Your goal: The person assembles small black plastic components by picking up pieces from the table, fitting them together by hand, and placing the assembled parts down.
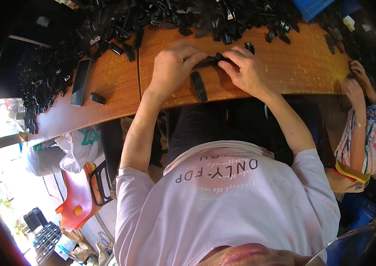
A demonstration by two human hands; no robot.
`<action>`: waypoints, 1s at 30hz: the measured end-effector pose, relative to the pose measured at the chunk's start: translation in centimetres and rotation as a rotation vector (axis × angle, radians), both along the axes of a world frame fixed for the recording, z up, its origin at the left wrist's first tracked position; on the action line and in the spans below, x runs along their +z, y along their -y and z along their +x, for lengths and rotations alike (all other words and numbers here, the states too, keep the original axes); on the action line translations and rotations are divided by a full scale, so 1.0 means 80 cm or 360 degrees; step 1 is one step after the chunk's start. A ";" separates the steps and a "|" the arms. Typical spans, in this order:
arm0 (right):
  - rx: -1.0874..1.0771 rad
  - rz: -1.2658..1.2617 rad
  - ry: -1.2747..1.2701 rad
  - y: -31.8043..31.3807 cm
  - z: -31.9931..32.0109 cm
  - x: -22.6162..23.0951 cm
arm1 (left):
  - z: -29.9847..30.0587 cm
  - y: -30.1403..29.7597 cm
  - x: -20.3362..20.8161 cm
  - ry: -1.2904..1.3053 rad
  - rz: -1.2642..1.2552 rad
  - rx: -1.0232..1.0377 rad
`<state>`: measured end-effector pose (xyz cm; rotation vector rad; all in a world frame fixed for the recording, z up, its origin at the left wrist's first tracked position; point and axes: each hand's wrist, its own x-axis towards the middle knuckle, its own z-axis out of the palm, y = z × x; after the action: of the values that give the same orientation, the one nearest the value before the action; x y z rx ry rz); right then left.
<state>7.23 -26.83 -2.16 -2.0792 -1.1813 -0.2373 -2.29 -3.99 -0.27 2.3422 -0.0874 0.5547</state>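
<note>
My left hand [174,65] and my right hand [246,71] meet over the wooden table. Between their fingertips is a small black plastic part [208,61], pinched from both sides. The fingers cover its ends, so I cannot tell whether it is one piece or two. Just below it, near the table's front edge, lies a longer black plastic piece [198,87] with a rounded end, touched by neither hand. A further small black part [249,48] sits right behind my right fingers.
A big heap of black plastic parts [161,15] lines the table's back and left. On the left lie a dark phone [80,83] and a small black part [97,98]. A blue crate [311,9] stands at the back right. Another person's hands [355,86] are at the right end.
</note>
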 end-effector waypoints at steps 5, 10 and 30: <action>-0.0002 0.0015 0.0227 -0.003 -0.006 -0.001 | -0.002 -0.006 0.006 -0.0239 -0.0060 0.0044; 0.0002 -0.0011 0.0244 -0.002 -0.008 0.000 | -0.016 0.001 0.015 -0.0306 -0.0216 0.0142; 0.0175 -0.0101 0.0140 -0.001 0.017 0.007 | 0.008 -0.010 0.004 -0.0241 0.0002 -0.0046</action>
<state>8.60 -26.78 -1.64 -2.0688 -1.3678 -0.2442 -1.66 -3.22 0.03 2.3720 -0.0517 0.3617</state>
